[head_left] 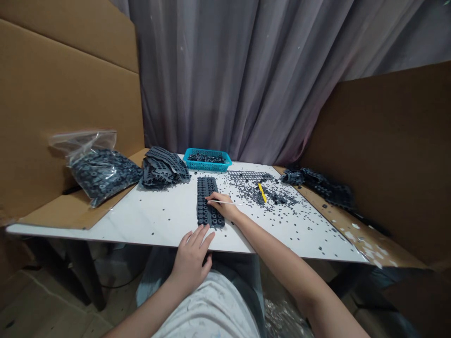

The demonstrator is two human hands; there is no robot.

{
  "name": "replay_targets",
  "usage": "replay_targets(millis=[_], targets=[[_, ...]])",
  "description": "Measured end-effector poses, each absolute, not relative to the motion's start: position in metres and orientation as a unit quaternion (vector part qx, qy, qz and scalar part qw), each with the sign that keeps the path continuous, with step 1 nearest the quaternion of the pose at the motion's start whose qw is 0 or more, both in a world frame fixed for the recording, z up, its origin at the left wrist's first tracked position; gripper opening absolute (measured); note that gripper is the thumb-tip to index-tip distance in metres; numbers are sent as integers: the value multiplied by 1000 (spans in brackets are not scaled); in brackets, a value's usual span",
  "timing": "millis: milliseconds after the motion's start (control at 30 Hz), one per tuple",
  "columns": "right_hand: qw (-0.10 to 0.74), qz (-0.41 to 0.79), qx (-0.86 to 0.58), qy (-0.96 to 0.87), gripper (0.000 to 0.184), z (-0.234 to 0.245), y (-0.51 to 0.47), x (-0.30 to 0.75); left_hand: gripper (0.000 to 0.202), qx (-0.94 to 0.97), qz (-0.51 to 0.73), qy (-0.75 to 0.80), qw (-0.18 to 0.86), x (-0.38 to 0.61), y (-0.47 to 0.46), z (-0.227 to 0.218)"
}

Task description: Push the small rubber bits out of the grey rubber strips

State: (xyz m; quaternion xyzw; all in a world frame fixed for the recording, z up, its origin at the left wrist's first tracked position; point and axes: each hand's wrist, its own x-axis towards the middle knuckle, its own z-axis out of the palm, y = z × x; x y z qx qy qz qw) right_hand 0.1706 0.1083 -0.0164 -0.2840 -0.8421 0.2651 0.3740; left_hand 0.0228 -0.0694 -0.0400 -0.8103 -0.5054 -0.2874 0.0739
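Note:
A dark grey sheet of ring-shaped foam or rubber pieces [207,217] lies upright to me on the white table, its rows running away from me. My right hand [222,205] is over its middle, fingers pinched on a thin white stick [227,203] whose tip is near the rings. At the near edge of the sheet rests my left hand [195,251], fingers spread and fingertips touching the sheet's end or the table edge, holding nothing.
Behind the sheet stands a blue basket [207,165] of dark pieces. To the left are stacked perforated sheets [164,167] and a clear bag [104,173] of rings. Rightward lie scattered dark bits, a yellow tool [262,192] and dark strips [320,188]. Cardboard walls [70,84] flank the table [134,223].

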Motion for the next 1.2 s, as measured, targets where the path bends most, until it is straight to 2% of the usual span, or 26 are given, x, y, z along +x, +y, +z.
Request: replay_targets(millis=[300,567,867,1200], targets=[[452,334,-333,-757,22,-19,128,164,49,-812,-290,-501,78,22,-69,-41],[428,381,-275,-772,25,-20,124,166,49,-812,-289,-501,80,22,-69,-40],[421,311,-256,-813,20,-20,119,167,49,-813,-297,-494,83,22,-69,-42],[383,211,-331,-836,10,-19,127,165,49,-813,-298,-494,81,21,-69,-43]])
